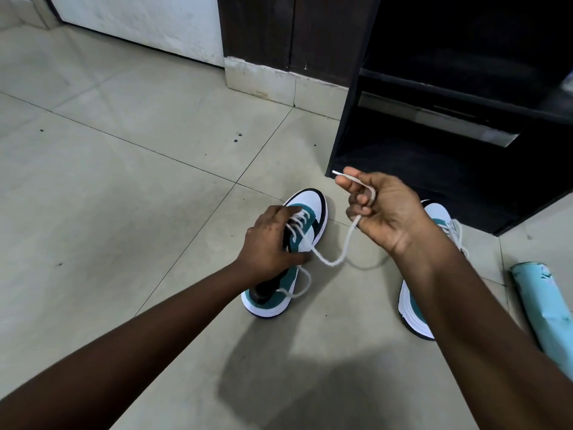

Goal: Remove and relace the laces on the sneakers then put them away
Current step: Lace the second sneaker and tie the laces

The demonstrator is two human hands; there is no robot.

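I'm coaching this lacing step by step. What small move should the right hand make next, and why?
Probably pull the lace farther out. The right hand pinches its tip end, but the lace sags slack down to the sneaker, which the left hand holds steady on the floor. Whether it is being unlaced or relaced is unclear.

My left hand grips the sneaker on the floor; my right hand holds its lace end up, second sneaker beside the shelf.
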